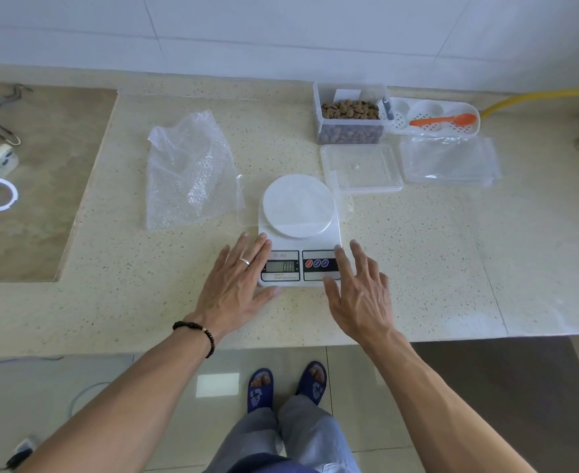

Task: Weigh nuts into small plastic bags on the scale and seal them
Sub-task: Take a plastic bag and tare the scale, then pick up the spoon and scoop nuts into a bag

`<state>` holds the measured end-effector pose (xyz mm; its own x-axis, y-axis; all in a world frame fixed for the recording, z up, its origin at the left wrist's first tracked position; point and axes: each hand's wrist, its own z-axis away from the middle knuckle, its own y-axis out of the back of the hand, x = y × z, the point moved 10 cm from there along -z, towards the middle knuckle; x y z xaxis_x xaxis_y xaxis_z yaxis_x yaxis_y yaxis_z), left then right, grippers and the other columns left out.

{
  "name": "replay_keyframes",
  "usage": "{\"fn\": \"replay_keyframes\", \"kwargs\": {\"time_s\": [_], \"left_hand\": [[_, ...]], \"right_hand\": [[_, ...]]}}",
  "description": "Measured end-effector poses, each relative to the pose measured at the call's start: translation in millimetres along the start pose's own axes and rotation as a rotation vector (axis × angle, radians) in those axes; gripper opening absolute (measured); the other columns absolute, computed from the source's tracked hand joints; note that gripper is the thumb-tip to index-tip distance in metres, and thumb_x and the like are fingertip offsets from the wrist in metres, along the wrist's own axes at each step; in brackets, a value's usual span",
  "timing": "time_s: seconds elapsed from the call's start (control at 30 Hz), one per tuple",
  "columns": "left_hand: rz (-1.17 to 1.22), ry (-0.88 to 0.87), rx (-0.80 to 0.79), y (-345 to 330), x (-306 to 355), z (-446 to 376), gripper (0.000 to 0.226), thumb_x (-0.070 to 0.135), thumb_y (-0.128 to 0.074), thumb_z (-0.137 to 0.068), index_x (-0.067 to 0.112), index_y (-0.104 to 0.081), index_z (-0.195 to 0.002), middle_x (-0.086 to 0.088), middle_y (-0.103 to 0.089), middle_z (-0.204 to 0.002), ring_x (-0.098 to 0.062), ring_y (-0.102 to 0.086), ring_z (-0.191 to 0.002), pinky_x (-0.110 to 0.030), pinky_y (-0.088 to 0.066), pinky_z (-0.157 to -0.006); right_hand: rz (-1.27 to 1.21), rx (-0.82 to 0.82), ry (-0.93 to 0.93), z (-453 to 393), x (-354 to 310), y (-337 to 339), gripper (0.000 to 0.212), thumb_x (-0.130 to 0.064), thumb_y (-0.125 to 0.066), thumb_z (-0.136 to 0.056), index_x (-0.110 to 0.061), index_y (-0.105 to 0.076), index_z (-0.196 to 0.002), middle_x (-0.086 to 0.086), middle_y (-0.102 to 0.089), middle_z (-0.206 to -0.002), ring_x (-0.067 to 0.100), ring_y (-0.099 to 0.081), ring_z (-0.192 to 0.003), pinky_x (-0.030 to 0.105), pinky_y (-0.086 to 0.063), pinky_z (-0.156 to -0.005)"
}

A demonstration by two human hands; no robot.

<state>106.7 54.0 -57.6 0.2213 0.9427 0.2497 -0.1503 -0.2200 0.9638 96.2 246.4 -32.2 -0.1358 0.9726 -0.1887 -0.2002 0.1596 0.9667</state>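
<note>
White digital kitchen scale [300,233] with a round white weighing platform, a grey display at front left and a panel of three round buttons, one red and two blue, at front right; it sits near the middle of the speckled beige stone countertop [417,268]. The left hand [236,285] lies flat against the scale's left front corner, fingers straight and spread, holding nothing; a silver ring shows on one finger and a dark beaded bracelet [199,332] on the wrist. The right hand [358,288] rests at the right front corner, fingers extended and slightly splayed, gripping nothing. Behind and to the right stands a clear rectangular plastic container of brown nuts [349,114], its clear flat lid [361,167] lying in front of it. Further right are a stack of small clear plastic bags [450,162] and an orange plastic spoon [443,120] in a white perforated tray [465,129]. A crumpled sheet of bubble wrap [189,172] lies left of the scale
</note>
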Motion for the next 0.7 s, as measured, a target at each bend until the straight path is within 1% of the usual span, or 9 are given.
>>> {"fn": "replay_keyframes", "kwargs": {"time_s": [0.13,0.23,0.27,0.33,0.43,0.5,0.53,0.63,0.7], "left_hand": [[-0.007,-0.019,0.076,39.2,8.6,-23.4,0.080,0.064,-0.016,-0.093,0.011,-0.016,-0.153,-0.004,-0.012,-0.162,-0.023,-0.003,-0.150,-0.046,-0.013,-0.120],[-0.009,-0.044,0.136,66.5,23.0,-52.6,0.079,0.063,-0.015,-0.094,0.009,-0.025,-0.151,-0.008,-0.021,-0.160,-0.026,-0.010,-0.149,-0.049,-0.018,-0.119],[-0.005,-0.052,0.144,73.4,29.1,-64.6,0.081,0.064,-0.011,-0.094,0.009,-0.025,-0.151,-0.007,-0.020,-0.160,-0.026,-0.008,-0.149,-0.048,-0.016,-0.119],[0.012,-0.075,0.153,83.9,44.2,-90.2,0.087,0.067,0.002,-0.090,0.011,-0.020,-0.153,-0.005,-0.013,-0.162,-0.022,0.002,-0.150,-0.043,-0.005,-0.120],[0.031,-0.115,0.172,97.3,74.3,-130.2,0.091,0.069,0.009,-0.087,0.013,-0.018,-0.154,-0.004,-0.012,-0.162,-0.020,0.008,-0.149,-0.042,0.002,-0.119],[0.024,-0.128,0.149,99.6,95.8,-159.3,0.089,0.069,0.007,-0.086,0.015,-0.012,-0.154,-0.002,-0.008,-0.162,-0.019,0.011,-0.149,-0.040,0.005,-0.118],[0.023,-0.134,0.149,99.9,106.3,-175.3,0.087,0.068,0.005,-0.087,0.015,-0.012,-0.154,-0.002,-0.009,-0.162,-0.019,0.011,-0.149,-0.040,0.005,-0.119],[0.008,-0.155,0.166,100.2,138.9,-225.2,0.081,0.065,-0.005,-0.093,0.012,-0.021,-0.153,-0.005,-0.020,-0.160,-0.023,0.000,-0.150,-0.045,-0.006,-0.120],[-0.004,-0.160,0.147,93.6,159.4,-259.6,0.076,0.062,-0.011,-0.095,0.013,-0.019,-0.153,-0.004,-0.020,-0.160,-0.023,0.003,-0.150,-0.047,-0.007,-0.121]], "right_hand": [[0.015,0.044,-0.010,-20.3,8.5,38.3,0.060,-0.047,-0.028,-0.103,-0.021,-0.015,-0.155,0.008,-0.009,-0.164,0.029,-0.025,-0.142,0.043,-0.028,-0.109],[0.023,0.104,-0.010,-38.5,19.0,71.6,0.059,-0.044,-0.033,-0.102,-0.019,-0.020,-0.154,0.008,-0.017,-0.162,0.029,-0.028,-0.140,0.044,-0.031,-0.107],[0.027,0.124,-0.013,-45.5,24.5,82.0,0.059,-0.043,-0.036,-0.102,-0.018,-0.023,-0.154,0.009,-0.021,-0.161,0.029,-0.030,-0.139,0.044,-0.032,-0.106],[0.037,0.171,-0.021,-59.8,39.1,102.3,0.058,-0.042,-0.041,-0.100,-0.017,-0.029,-0.151,0.010,-0.028,-0.158,0.031,-0.034,-0.137,0.046,-0.035,-0.104],[0.048,0.245,-0.040,-81.3,69.4,130.1,0.055,-0.039,-0.048,-0.098,-0.015,-0.037,-0.146,0.012,-0.038,-0.153,0.034,-0.042,-0.131,0.048,-0.041,-0.098],[0.050,0.276,-0.052,-98.6,93.4,143.6,0.053,-0.038,-0.050,-0.096,-0.014,-0.042,-0.143,0.013,-0.043,-0.149,0.034,-0.046,-0.127,0.048,-0.044,-0.094],[0.053,0.285,-0.056,-108.5,106.1,149.0,0.052,-0.040,-0.048,-0.096,-0.014,-0.043,-0.141,0.012,-0.046,-0.146,0.034,-0.048,-0.126,0.048,-0.045,-0.092],[0.061,0.286,-0.059,-144.9,146.6,161.2,0.054,-0.045,-0.036,-0.092,-0.014,-0.049,-0.135,0.012,-0.054,-0.138,0.032,-0.053,-0.119,0.047,-0.049,-0.085],[0.073,0.275,-0.054,-171.8,173.7,167.2,0.056,-0.046,-0.034,-0.090,-0.014,-0.053,-0.132,0.011,-0.057,-0.135,0.032,-0.056,-0.116,0.046,-0.050,-0.083]]}}
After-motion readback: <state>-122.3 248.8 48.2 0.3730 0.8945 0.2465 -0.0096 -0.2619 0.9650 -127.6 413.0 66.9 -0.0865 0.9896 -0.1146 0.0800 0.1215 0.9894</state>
